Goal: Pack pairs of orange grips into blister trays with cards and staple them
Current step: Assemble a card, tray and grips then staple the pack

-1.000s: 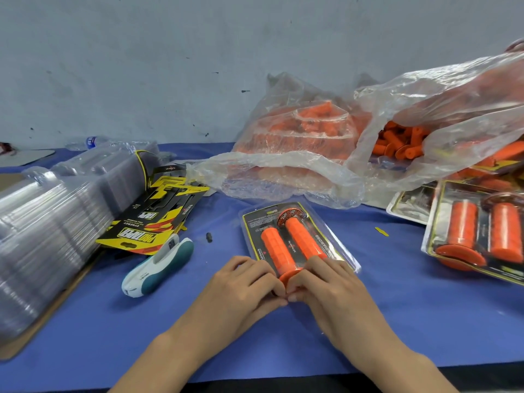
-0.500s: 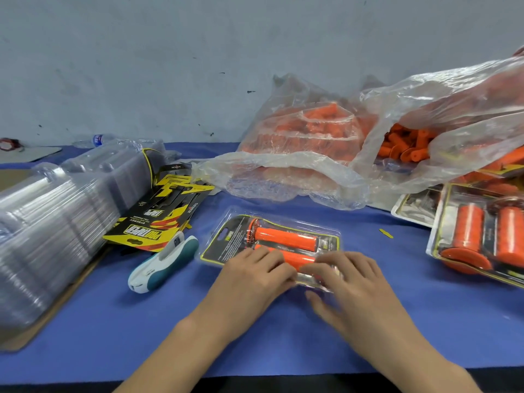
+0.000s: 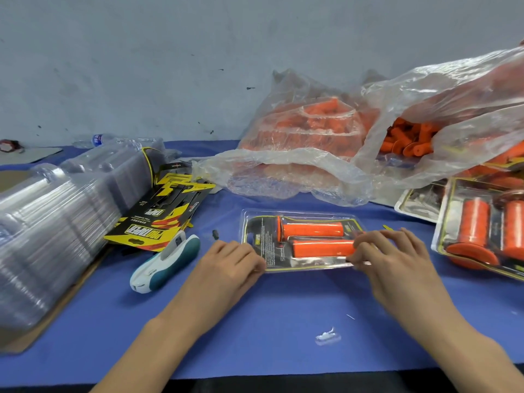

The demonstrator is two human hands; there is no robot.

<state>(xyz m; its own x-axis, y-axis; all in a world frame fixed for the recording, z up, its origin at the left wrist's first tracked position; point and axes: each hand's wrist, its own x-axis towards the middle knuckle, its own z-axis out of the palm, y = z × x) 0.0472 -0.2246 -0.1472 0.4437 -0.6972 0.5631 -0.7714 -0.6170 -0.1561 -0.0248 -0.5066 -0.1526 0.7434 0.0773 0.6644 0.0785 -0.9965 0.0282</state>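
- The blister tray (image 3: 303,215) is now lying crosswise at the centre of the table (image 3: 269,321), having turned further from its earlier slant.
- The left hand (image 3: 229,262) and right hand (image 3: 397,259) are spreading apart; each grip is pinching one near end of the tray.
- The clear moulded tray is enclosing two cylindrical, flanged orange grips (image 3: 312,229) over a black-and-yellow card (image 3: 263,236).
- Crinkled clear bags (image 3: 297,165) behind are holding loose orange pieces.

Blue tablecloth (image 3: 255,321) covers the table, grey scuffed wall (image 3: 141,66) behind. Water bottle (image 3: 96,139) lies at back left. Two crumpled clear plastic bags (image 3: 283,171) at back right. Cardboard sheet (image 3: 17,344) at left edge. Small black bit (image 3: 215,234) mid-table, white scrap (image 3: 327,336) near front.
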